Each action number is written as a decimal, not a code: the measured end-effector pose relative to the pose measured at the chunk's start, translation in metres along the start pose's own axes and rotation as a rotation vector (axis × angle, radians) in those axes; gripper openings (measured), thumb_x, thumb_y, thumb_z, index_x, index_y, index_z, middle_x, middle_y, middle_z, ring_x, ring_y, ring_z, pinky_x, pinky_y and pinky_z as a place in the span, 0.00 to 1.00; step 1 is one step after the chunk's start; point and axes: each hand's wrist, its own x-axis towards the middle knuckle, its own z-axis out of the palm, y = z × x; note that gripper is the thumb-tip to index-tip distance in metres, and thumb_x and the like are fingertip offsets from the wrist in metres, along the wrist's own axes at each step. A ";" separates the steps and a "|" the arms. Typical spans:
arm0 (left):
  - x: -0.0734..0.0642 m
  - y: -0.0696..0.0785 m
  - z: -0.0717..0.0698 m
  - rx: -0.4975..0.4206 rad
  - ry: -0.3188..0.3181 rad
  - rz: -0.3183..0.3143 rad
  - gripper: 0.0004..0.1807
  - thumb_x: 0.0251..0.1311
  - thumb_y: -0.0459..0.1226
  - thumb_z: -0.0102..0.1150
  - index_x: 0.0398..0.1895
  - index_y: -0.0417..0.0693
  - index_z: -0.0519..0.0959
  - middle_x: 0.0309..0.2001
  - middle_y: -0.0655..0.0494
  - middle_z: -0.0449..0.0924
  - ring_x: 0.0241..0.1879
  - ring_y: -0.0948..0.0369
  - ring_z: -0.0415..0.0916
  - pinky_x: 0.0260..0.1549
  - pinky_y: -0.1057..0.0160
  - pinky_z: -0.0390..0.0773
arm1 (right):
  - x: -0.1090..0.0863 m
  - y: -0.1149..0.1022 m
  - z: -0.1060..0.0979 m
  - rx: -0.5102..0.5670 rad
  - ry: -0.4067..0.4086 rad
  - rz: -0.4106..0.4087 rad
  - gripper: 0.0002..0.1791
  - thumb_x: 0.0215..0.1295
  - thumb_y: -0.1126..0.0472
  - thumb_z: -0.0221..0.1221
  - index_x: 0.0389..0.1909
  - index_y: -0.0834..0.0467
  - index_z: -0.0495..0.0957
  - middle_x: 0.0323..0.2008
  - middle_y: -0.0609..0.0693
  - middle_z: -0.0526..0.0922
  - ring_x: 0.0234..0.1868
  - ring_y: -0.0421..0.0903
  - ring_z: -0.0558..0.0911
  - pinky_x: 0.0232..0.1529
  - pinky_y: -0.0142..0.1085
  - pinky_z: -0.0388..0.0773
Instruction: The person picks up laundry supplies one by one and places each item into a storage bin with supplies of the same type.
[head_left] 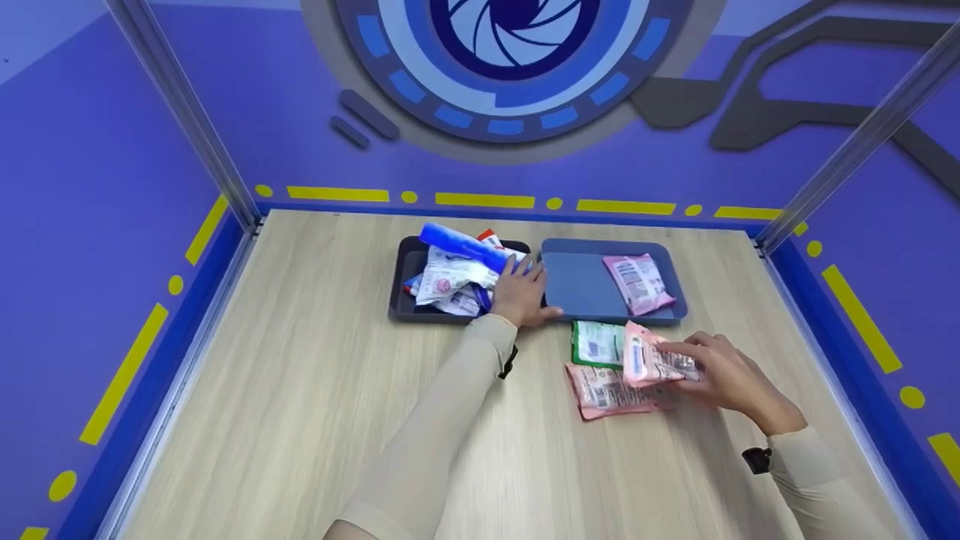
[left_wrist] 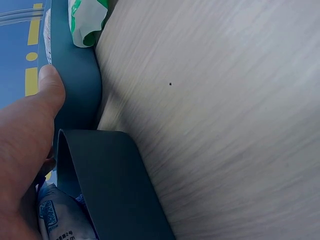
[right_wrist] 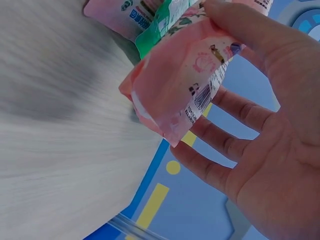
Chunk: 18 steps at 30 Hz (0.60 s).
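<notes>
My left hand lies with spread fingers over the adjoining sides of a dark tray and a blue-grey tray. In the left wrist view its thumb is at the blue-grey tray's side. Its fingertips are by a bright blue packet on the dark tray's heap. With thumb and fingers, my right hand pinches a pink packet with printed labels. Under and beside this packet are a green-and-white packet and another pink packet on the table.
A pink-and-white packet lies at the right end of the blue-grey tray. White packets and others fill the dark tray. Both trays stand towards the back of a wooden table, with purple-blue panels around it.
</notes>
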 end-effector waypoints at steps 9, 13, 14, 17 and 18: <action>0.002 0.000 0.001 0.004 0.001 -0.003 0.53 0.63 0.75 0.41 0.83 0.52 0.56 0.82 0.59 0.50 0.82 0.54 0.40 0.79 0.49 0.32 | 0.002 0.000 -0.004 0.015 -0.001 0.011 0.32 0.57 0.56 0.76 0.65 0.47 0.81 0.52 0.59 0.81 0.51 0.59 0.77 0.48 0.60 0.84; 0.001 0.000 0.001 0.002 0.006 -0.001 0.53 0.64 0.75 0.42 0.82 0.52 0.56 0.82 0.58 0.51 0.82 0.53 0.41 0.79 0.48 0.32 | 0.003 0.000 -0.003 0.024 0.001 0.012 0.32 0.57 0.56 0.76 0.65 0.47 0.81 0.51 0.58 0.81 0.51 0.58 0.77 0.49 0.60 0.84; 0.001 0.000 0.001 0.001 0.008 0.000 0.53 0.64 0.75 0.43 0.82 0.52 0.56 0.82 0.58 0.51 0.82 0.53 0.42 0.79 0.48 0.32 | 0.004 0.000 -0.003 0.025 0.002 0.010 0.32 0.57 0.56 0.76 0.65 0.47 0.81 0.51 0.58 0.81 0.51 0.57 0.77 0.49 0.59 0.83; 0.000 0.001 0.000 0.000 0.007 0.000 0.53 0.63 0.75 0.42 0.82 0.52 0.56 0.82 0.58 0.51 0.82 0.53 0.42 0.79 0.48 0.32 | 0.005 0.001 -0.003 0.019 0.011 0.002 0.32 0.57 0.56 0.76 0.65 0.48 0.81 0.50 0.58 0.80 0.49 0.57 0.77 0.47 0.58 0.84; 0.000 0.001 0.000 0.001 0.006 -0.001 0.53 0.63 0.75 0.42 0.82 0.52 0.56 0.82 0.58 0.51 0.82 0.53 0.41 0.79 0.48 0.32 | 0.005 0.001 -0.003 0.016 0.014 -0.002 0.32 0.57 0.56 0.76 0.65 0.48 0.81 0.50 0.58 0.80 0.49 0.56 0.77 0.47 0.58 0.84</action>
